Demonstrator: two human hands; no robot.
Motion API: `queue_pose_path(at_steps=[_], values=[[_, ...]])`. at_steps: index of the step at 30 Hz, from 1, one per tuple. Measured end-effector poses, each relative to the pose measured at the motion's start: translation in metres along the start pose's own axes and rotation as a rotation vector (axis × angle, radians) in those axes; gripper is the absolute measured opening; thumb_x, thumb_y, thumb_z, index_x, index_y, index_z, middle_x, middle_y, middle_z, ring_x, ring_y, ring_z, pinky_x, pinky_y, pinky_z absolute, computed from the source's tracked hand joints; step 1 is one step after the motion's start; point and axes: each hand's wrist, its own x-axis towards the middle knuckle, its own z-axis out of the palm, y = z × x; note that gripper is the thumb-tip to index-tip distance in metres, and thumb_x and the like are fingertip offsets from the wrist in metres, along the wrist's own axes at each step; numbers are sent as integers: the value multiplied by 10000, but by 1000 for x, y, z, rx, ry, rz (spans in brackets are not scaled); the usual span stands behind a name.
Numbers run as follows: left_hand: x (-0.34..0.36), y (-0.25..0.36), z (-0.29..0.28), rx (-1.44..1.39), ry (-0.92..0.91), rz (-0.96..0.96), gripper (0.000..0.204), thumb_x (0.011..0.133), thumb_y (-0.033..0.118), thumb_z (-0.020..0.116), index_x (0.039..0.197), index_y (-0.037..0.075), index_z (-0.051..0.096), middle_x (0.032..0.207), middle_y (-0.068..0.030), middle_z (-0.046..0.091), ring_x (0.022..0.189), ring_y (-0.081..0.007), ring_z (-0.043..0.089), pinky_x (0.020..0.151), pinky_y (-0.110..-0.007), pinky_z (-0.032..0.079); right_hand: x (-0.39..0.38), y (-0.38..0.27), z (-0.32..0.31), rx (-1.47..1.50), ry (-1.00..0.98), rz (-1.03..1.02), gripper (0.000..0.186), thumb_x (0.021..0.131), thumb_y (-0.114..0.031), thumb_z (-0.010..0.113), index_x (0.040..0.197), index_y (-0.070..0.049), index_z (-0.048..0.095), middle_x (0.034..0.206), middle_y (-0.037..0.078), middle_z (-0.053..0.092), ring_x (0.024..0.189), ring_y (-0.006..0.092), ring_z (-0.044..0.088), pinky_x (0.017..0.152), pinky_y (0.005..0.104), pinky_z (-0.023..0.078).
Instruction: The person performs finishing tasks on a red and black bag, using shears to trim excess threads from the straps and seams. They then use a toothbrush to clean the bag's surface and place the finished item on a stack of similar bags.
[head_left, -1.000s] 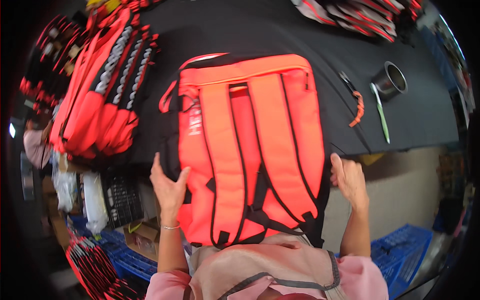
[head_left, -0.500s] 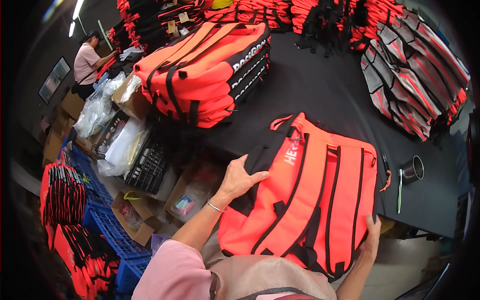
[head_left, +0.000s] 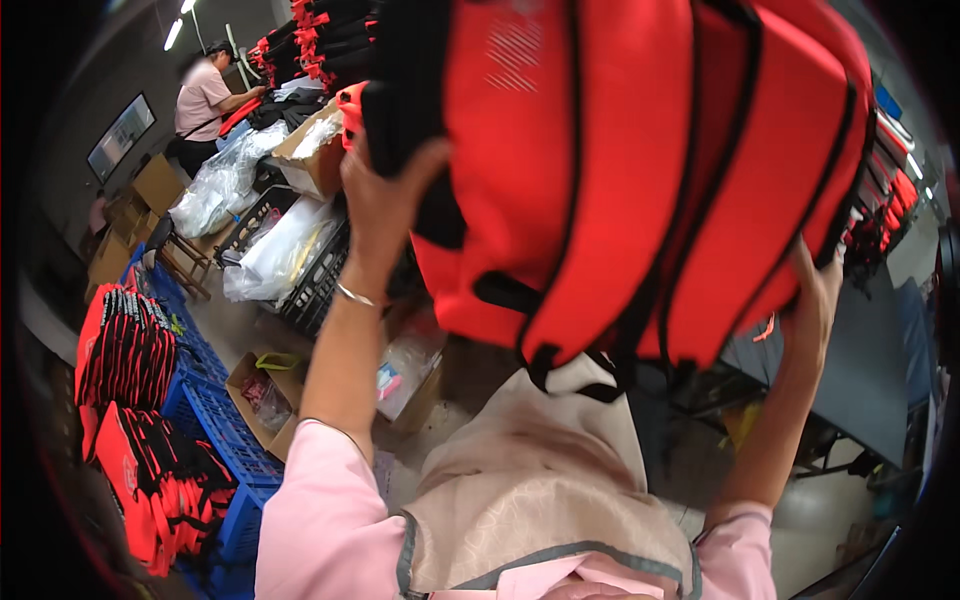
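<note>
A bright red-orange backpack (head_left: 620,200) with black trim is held up in front of me, its shoulder straps facing me. It fills the upper middle of the head view and is slightly blurred. On its black left side my left hand (head_left: 385,205) grips the edge, thumb toward the front. My right hand (head_left: 818,290) holds the lower right edge, its fingers partly hidden behind the bag. Short black strap ends (head_left: 590,385) hang from the bottom. The bag covers most of the table and what lies on it.
At the left, blue plastic crates (head_left: 225,420) stand beside stacked red-and-black pieces (head_left: 125,345). Cardboard boxes (head_left: 262,400) and a black crate (head_left: 315,285) with clear plastic sit nearer the middle. A co-worker (head_left: 205,100) stands far left. The dark table (head_left: 870,350) shows at right.
Both hands have raised the backpack off the table edge, up and away from my lap. It now hides the stacked bags behind it. My view has shifted slightly.
</note>
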Motion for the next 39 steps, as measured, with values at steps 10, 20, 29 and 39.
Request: queue_pose_path(at_steps=[10,20,29,39], values=[[82,-33,-60,-227,203,-103,417,845,267,801,1115,-28,685,1000,-61,724,835,-118,658,712,-280,533,87,-25,102,16,-217,-189,302,862,-207,786,1056,12,712,962,71,727,798,121,667,733,276,538],[91,-154,-117,-541,-363,-470,419,1049,480,413,1182,128,597,1016,5,655,962,-161,653,801,-340,563,109,18,47,200,-297,26,438,949,-251,674,1297,-11,562,1154,101,672,938,198,685,820,349,576],[4,-82,99,-87,-632,-499,612,836,483,758,1068,-81,706,961,-140,719,874,-160,651,775,-343,526,57,109,-149,-171,-176,355,598,941,-362,658,1368,28,507,1276,116,620,1110,220,616,954,340,481],[-221,-137,50,-196,-715,-849,721,861,420,755,1369,-26,502,1293,-171,595,1177,-259,594,1002,-368,484,-109,251,-200,-342,114,662,706,985,-314,640,1503,36,312,1420,193,490,1226,266,554,993,368,487]])
